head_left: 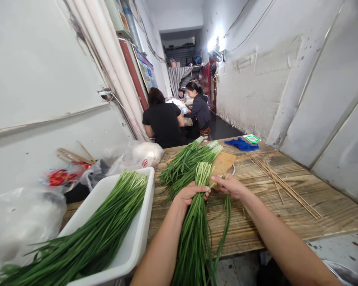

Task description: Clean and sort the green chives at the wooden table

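Observation:
My left hand point(193, 193) is wrapped round a thick bunch of Chinese chives point(194, 234), pale cut ends up and green leaves hanging past the table's near edge. Close beside it, my right hand point(227, 185) pinches a few loose chive stalks point(227, 212), whose leaves droop below the fingers. Behind both hands lie bundled chives point(185, 163) with whitish wrapping at their stem ends, partly on a tan board point(223, 163). To the left, a white plastic tub point(150, 198) holds a large heap of loose chives point(107, 222).
Thin bamboo sticks point(282, 184) lie on the wooden table point(310, 178) at right. A blue cloth point(241, 144) and a green code card point(252, 138) sit at its far edge. Plastic bags point(146, 154) crowd the left side. Several people point(164, 119) sit at another table beyond.

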The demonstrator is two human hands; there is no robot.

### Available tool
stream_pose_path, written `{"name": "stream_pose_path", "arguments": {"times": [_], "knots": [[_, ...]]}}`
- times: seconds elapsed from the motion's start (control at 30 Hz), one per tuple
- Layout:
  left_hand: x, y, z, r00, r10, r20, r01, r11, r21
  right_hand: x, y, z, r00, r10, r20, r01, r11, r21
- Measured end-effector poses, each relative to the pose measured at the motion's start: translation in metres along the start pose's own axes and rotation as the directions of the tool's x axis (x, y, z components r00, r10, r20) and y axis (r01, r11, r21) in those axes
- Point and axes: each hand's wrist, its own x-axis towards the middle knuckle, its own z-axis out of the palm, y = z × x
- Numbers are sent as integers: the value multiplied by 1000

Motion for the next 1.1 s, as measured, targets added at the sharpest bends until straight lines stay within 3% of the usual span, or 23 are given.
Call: {"name": "stream_pose_path", "arguments": {"times": [0.37, 0.6, 0.8, 0.97, 1.1], "knots": [[-2, 1, 2, 999, 2, 41, 1, 998, -64, 3, -5, -16, 999, -24, -43, 28, 995, 98], [-4, 6, -3, 999, 40, 32, -35, 989, -145, 7, -11, -48, 959, 4, -282, 99, 932, 349], [1, 3, -8, 999, 43, 13, -41, 990, -138, 5, -4, -26, 997, 77, -5, -76, 988, 131], [4, 1, -8, 998, 46, -33, -49, 993, -104, 8, 5, -16, 982, 142, -125, -145, 989, -18], [5, 0, -4, 996, 42, -82, -44, 999, -21, 7, 4, -10, 996, 84, 34, -86, 992, 89]]}}
